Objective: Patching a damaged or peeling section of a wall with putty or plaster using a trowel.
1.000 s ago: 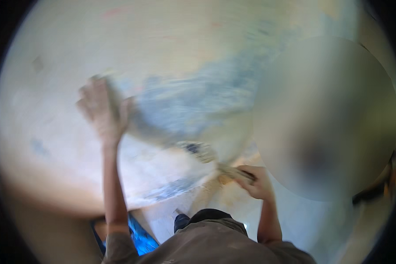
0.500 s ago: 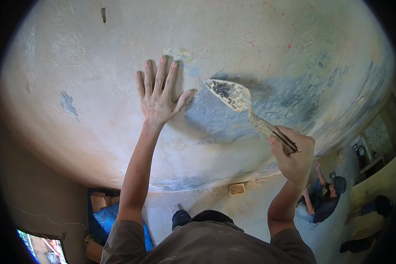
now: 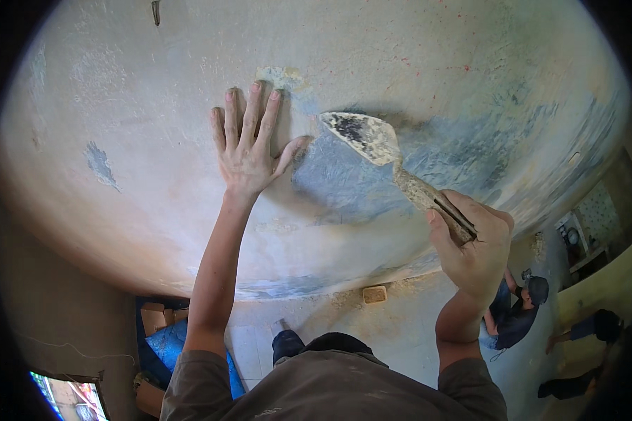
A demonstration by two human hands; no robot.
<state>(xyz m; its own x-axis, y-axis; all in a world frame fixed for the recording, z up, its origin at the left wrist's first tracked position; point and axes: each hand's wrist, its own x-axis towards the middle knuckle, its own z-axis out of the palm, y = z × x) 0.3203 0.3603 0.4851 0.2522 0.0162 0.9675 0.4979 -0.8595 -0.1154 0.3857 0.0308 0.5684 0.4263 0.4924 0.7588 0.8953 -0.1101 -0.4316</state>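
My left hand [image 3: 249, 147] lies flat on the wall [image 3: 161, 210] with its fingers spread. In my right hand [image 3: 474, 242] is the handle of a pointed trowel [image 3: 364, 137], gripped between thumb and curled fingers. The blade, crusted white with dark patches, points up and left, its tip close to the left edge of a blue-grey scraped patch [image 3: 344, 179]. Whether the tip touches the wall I cannot tell. A shadow falls just behind the blade. Pale paint covers the wall around my left hand, with a yellowish worn spot [image 3: 281, 78] above its fingertips.
Below, a small yellowish tub [image 3: 374, 295] stands on the floor near the wall's foot. Blue sheeting [image 3: 168, 345] and cardboard boxes [image 3: 156, 317] lie at lower left. A person in a dark cap [image 3: 523, 312] crouches at lower right, with another person [image 3: 597, 328] beyond.
The trowel blade has shifted slightly up and left, while my right hand has moved a little right. My left hand stays flat on the wall. The whole view has shifted slightly.
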